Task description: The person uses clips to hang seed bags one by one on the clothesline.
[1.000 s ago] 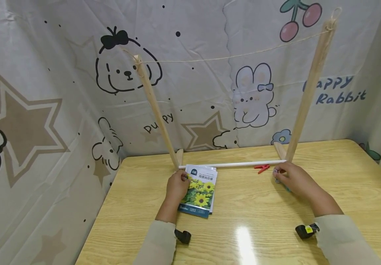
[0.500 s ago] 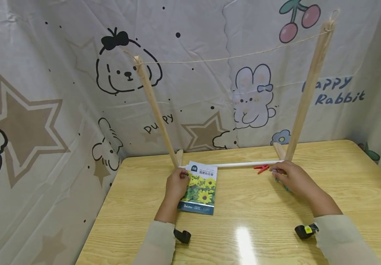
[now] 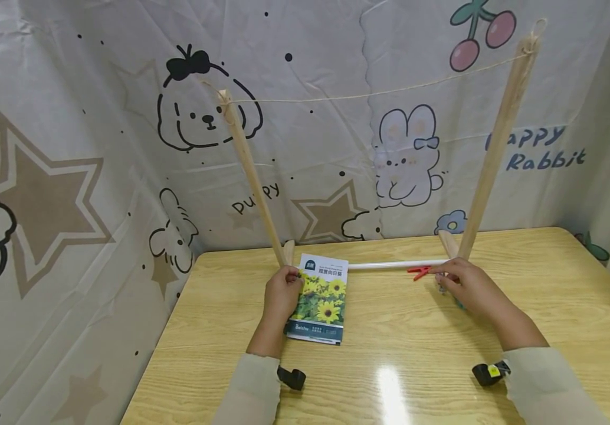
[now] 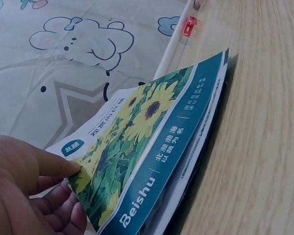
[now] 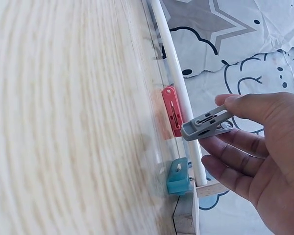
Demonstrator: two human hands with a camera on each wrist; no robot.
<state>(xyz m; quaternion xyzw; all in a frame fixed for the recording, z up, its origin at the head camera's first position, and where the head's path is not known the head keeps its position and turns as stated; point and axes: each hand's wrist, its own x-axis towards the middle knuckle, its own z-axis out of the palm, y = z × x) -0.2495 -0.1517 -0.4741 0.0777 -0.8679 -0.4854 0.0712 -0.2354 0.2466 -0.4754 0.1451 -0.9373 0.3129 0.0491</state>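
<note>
My left hand (image 3: 282, 297) pinches the left edge of a seed packet (image 4: 137, 132) printed with yellow sunflowers and a teal band. The packet is tilted up off the table, and more packet edges show behind it in the left wrist view. In my right hand (image 5: 269, 152) a grey clothespin (image 5: 206, 123) is held between thumb and fingers. Beyond it a red clothespin (image 5: 173, 111) lies on the table by the white rod, and a teal clothespin (image 5: 178, 175) lies nearer the right post.
Two wooden posts, left (image 3: 252, 177) and right (image 3: 498, 147), stand on the wooden table (image 3: 390, 330). A thin string (image 3: 337, 98) runs between their tops, and a white rod (image 3: 397, 264) joins them low down. A patterned cloth (image 3: 326, 141) hangs behind.
The front seed packet has been raised and straightened, hiding the packet behind it in the head view. My right hand has shifted slightly left, close to the red clothespin.
</note>
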